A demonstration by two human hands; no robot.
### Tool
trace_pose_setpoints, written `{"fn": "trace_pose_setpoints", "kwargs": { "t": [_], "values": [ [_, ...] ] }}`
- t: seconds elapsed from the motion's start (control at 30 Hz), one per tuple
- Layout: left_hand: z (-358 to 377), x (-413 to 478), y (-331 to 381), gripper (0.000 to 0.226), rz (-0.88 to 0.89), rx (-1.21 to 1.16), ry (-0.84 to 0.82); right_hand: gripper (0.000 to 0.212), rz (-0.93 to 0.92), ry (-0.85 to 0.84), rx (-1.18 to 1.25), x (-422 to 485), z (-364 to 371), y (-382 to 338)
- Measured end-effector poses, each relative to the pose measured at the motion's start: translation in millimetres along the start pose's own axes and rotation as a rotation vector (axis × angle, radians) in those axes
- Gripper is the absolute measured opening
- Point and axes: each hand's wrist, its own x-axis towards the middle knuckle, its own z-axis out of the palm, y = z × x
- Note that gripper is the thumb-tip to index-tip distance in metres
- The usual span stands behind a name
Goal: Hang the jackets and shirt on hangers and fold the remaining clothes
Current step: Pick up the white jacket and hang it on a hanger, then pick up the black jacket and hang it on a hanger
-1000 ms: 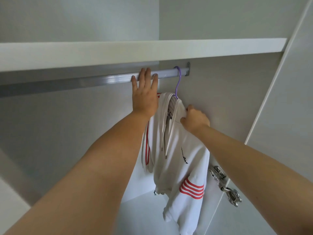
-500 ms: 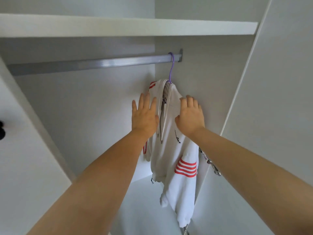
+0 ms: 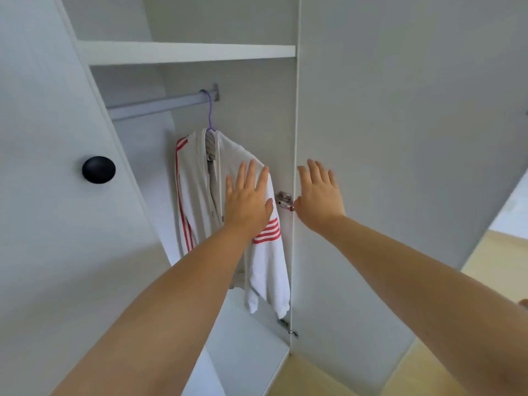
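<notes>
A white jacket (image 3: 200,192) with red stripes hangs on a purple hanger (image 3: 210,110) from the silver rail (image 3: 160,105) inside the white wardrobe. My left hand (image 3: 247,198) is raised in front of the jacket's right shoulder with straight, spread fingers; whether it touches the cloth I cannot tell. My right hand (image 3: 318,192) is held up flat, fingers straight, in front of the open right door (image 3: 400,167). Neither hand holds anything.
A shelf (image 3: 185,52) runs above the rail. The left door (image 3: 43,195) carries a black round knob (image 3: 98,169). Metal hinges (image 3: 284,200) sit on the right door's inner edge. Light wooden floor (image 3: 491,264) shows at the right.
Both hands have come off the jacket and drawn back and to the right. The view has pulled away, so both wardrobe doors and the floor now show.
</notes>
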Motion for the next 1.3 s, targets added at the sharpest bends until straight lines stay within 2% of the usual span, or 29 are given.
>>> {"fn": "trace_pose_setpoints", "kwargs": {
  "t": [0.23,0.47,0.73,0.87,1.3],
  "values": [
    [-21.7,-51.1,99.1,0.068,0.405,-0.12,-0.011,0.065,0.307,0.019,-0.159,-125.5,-50.5,49.0],
    [-55.7,-75.4,213.7,0.067,0.643,-0.257,0.007,0.062,0.601,0.081,-0.296,-222.3,-120.7,114.9],
    [-87.6,-116.9,398.9,0.067,1.032,-0.509,0.092,0.063,0.921,0.108,-0.512,-344.3,-204.0,205.2],
    [-103.9,-143.2,494.1,0.068,1.187,-0.639,0.137,0.062,1.061,0.188,-0.584,-403.8,-237.0,253.0],
    [-140.9,-182.5,810.6,0.067,1.527,-0.882,0.103,0.061,1.42,0.276,-0.781,-536.3,-324.0,460.7]
  ]
}}
